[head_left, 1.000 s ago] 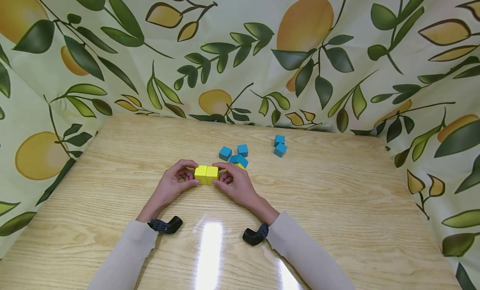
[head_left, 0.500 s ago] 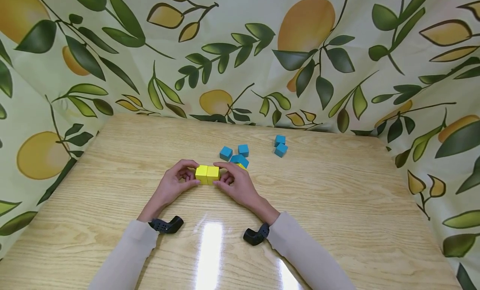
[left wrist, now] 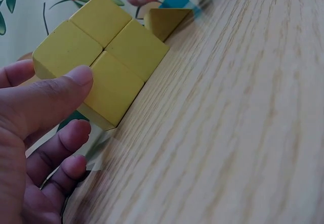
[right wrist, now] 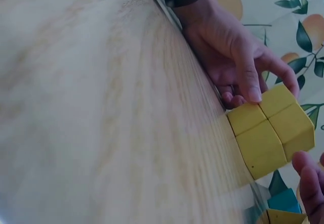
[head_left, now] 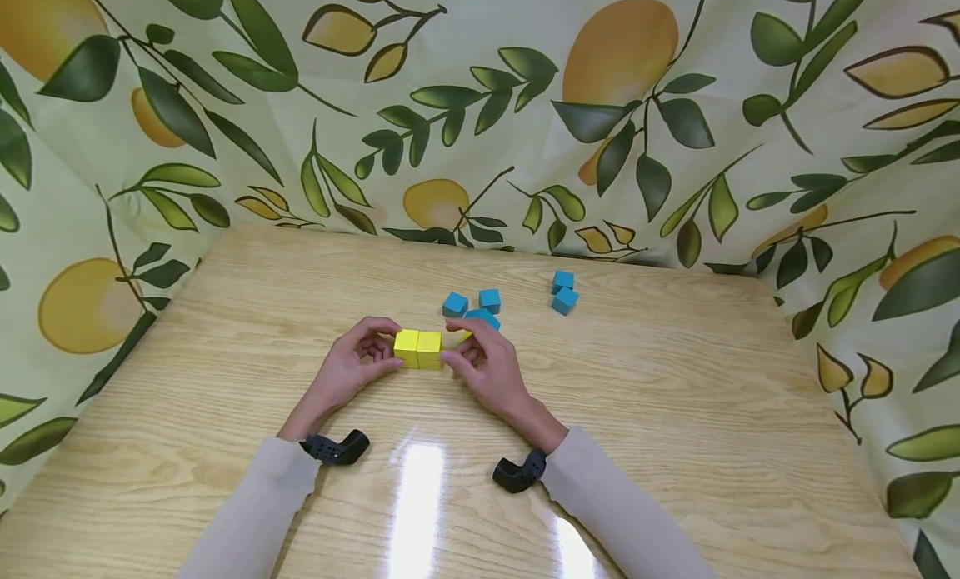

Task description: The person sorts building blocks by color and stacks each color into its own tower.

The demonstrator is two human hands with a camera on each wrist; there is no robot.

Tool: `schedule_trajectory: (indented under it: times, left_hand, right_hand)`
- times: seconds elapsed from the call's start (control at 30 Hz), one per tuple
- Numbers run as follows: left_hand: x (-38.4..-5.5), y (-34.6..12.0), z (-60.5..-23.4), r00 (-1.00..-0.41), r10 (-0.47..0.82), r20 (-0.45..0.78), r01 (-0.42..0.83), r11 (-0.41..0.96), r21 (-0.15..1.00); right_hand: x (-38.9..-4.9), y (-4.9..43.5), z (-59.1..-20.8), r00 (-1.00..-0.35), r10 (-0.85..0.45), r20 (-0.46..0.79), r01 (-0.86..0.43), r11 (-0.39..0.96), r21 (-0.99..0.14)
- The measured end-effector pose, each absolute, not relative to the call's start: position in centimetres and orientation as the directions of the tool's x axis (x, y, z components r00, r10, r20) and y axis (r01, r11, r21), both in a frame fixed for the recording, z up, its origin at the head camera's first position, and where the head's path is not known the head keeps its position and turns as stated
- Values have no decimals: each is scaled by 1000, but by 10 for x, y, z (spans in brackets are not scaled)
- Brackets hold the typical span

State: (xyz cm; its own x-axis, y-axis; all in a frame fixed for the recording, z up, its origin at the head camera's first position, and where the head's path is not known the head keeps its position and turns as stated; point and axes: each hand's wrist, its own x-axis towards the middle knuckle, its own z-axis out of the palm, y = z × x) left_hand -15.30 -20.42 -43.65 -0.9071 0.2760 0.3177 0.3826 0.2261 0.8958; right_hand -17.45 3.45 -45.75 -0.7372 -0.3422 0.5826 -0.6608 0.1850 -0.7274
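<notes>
Several yellow cubes (head_left: 417, 348) stand on the table as a small wall two wide and two high, seen face-on in the left wrist view. My left hand (head_left: 356, 360) grips the wall's left end, its thumb (left wrist: 66, 85) pressed on the near face and the forefinger behind. On the right end, my right hand (head_left: 487, 366) has loosened, thumb and forefinger spread with a small gap to the cubes. Behind that hand sit a yellow triangular block (left wrist: 164, 21) and a blue block (head_left: 483, 317), both partly hidden.
Two blue cubes, a left one (head_left: 455, 305) and a right one (head_left: 489, 301), lie just behind the hands. Farther right, a blue cube (head_left: 563, 282) touches another blue cube (head_left: 565, 301). A patterned cloth (head_left: 480, 146) hangs behind the wooden table (head_left: 675, 396).
My right hand has let go of the yellow cubes and shifted slightly right, its forefinger lifting off. The left hand keeps its grip, and the cubes stay in place.
</notes>
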Motion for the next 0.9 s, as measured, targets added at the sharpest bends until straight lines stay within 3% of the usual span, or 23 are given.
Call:
schedule_trajectory:
  times: [0.47,0.7,0.9]
  left_hand:
    - [-153,-204,-436,-918,268,293,356,227,906]
    - [-152,-204,-435,-928,253,272,329,218,919]
    - [-152,-202,-435,-931,249,267,324,223,919]
  right_hand:
    - [-157,63,-426,-785,-205,584,-619,255,-743]
    - [-167,77,-447,-866,-201,457,-499,332,-800]
    - [-175,79,-464,-891,-250,378,-453,463,-762]
